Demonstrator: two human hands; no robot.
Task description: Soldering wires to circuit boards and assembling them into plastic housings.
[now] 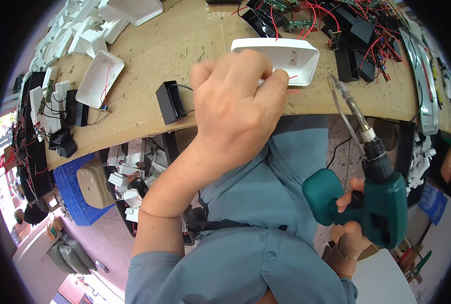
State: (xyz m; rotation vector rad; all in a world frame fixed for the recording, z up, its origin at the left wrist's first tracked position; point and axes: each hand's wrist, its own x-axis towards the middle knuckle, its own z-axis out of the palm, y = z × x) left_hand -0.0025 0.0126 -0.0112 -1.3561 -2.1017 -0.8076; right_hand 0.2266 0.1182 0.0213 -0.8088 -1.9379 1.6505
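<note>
Casing (303, 61) sat by the curled left hand (235, 101), hold unclear; right hand (353, 237) gripped the soldering gun (387, 202) aside, likely for clearance.

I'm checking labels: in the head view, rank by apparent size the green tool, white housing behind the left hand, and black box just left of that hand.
1. Green tool
2. White housing, partly hidden
3. Black box

Illumination is bright and mostly even across the desk (149, 48), with soft shadows; the window area (3, 129) at far left is washed out, and the metal tray (427, 109) at right carries glare. Fingers of the left hand (235, 99) show slight blur. Fisheye distortion bends the desk's edge, and black vignetting closes the corners.
</note>
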